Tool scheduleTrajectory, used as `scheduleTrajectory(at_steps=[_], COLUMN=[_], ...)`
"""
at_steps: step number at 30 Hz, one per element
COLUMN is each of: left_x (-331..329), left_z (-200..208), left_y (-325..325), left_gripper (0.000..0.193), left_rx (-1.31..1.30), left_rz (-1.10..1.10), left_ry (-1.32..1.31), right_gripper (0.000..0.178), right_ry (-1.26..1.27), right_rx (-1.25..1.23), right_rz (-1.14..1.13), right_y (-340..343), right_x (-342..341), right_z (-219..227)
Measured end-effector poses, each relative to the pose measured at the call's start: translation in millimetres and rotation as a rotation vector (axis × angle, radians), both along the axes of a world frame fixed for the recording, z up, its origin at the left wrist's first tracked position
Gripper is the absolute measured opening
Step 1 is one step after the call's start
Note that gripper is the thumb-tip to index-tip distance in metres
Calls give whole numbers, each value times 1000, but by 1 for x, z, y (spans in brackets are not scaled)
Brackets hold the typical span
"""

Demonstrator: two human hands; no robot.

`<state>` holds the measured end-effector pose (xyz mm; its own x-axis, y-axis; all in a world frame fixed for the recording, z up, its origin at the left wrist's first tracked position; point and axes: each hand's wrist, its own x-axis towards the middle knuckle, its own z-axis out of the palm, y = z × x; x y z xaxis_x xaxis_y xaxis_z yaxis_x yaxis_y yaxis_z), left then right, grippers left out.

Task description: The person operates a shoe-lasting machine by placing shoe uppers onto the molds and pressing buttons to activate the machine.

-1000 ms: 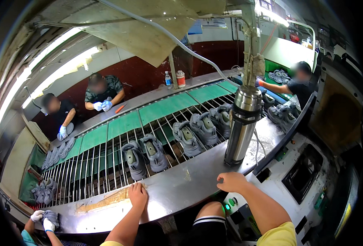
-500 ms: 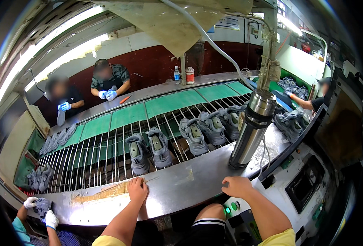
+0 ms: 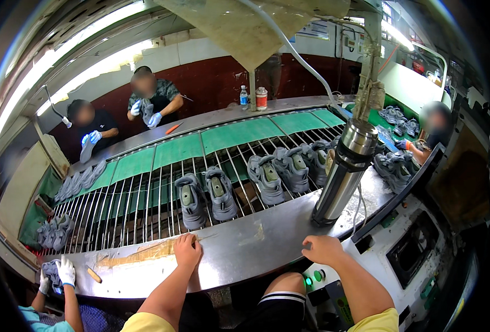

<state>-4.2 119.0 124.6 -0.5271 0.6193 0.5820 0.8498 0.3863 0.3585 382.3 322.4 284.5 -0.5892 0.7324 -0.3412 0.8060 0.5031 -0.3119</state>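
My left hand (image 3: 187,250) rests on the near metal ledge (image 3: 245,257), fingers laid over it beside a strip of brown tape (image 3: 145,255), and holds nothing. Just beyond it, a grey shoe (image 3: 190,203) and another grey shoe (image 3: 220,195) stand on the metal rods of the roller conveyor (image 3: 134,216). At the ledge's front edge is my right hand (image 3: 322,250), its fingers loosely curled in with nothing in them. Close to that hand, a tall steel flask (image 3: 340,182) with a black base stands on the ledge.
More grey shoes (image 3: 267,178) stand farther right on the rods. Green mats (image 3: 176,152) cover the far side. A machine panel with green buttons (image 3: 314,278) is below my right forearm. Co-workers handle shoes across the conveyor; a co-worker's gloved hand (image 3: 66,271) is at lower left.
My hands stay in place while the view shifts slightly. The lower-left co-worker's gloved hand has moved up, and a small tan stick-like thing now shows there. Across, a co-worker has raised a shoe.
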Motion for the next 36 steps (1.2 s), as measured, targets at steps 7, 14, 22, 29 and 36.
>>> scheduleTrajectory(at_steps=[7, 14, 22, 29, 36], left_x=[2, 3, 1, 5, 4], left_z=[7, 8, 2, 3, 1], left_y=[-2, -2, -1, 7, 6], left_gripper=[23, 21, 24, 23, 20], left_rx=[-31, -20, -40, -36, -30], left_rz=[10, 17, 16, 9, 7], left_ry=[5, 5, -7, -2, -2], right_gripper=[38, 37, 36, 36, 37], right_ry=[-6, 22, 33, 38, 48], right_rx=[-13, 10, 12, 31, 21], right_rz=[-5, 10, 13, 14, 9], right_y=[-1, 0, 4, 7, 8], right_x=[-1, 0, 1, 4, 3], right_z=[4, 1, -4, -3, -7])
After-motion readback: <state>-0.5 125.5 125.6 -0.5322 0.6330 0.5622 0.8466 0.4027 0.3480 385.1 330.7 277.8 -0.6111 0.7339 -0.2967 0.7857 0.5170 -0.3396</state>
